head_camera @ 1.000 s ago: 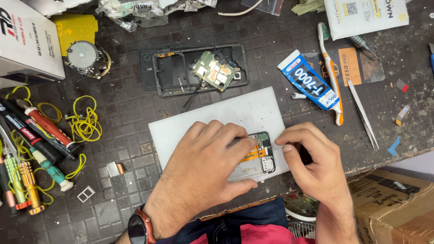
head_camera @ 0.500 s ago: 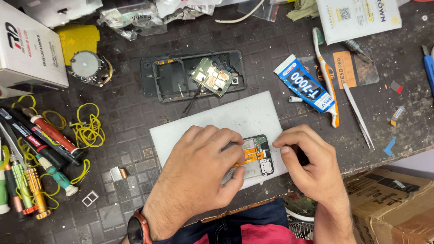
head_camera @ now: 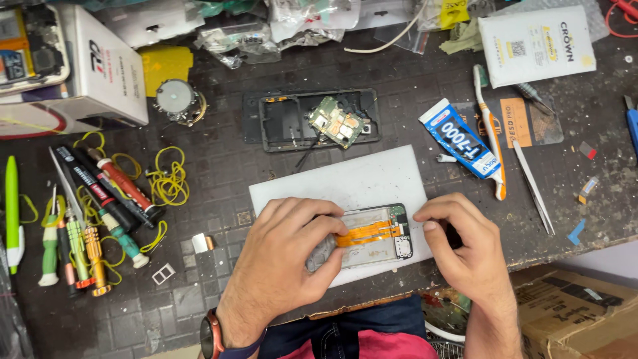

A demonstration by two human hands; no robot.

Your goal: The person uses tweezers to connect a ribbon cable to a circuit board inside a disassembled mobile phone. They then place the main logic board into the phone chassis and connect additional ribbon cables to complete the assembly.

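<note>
Your left hand [head_camera: 292,256] lies palm down, fingers curled and pressing; right hand [head_camera: 465,242] pinches, thumb to forefinger, wrist bent.

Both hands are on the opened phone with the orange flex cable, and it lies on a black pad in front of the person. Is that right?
Not quite. In the head view the left hand and right hand do rest on the opened phone with the orange flex cable, but it lies on a white pad, not a black one.

White carton box [head_camera: 100,73] upper left; white flat pouch [head_camera: 538,43] upper right; blue-white glue tube [head_camera: 460,138] right of centre; brown cardboard box [head_camera: 571,319] lower right
</note>
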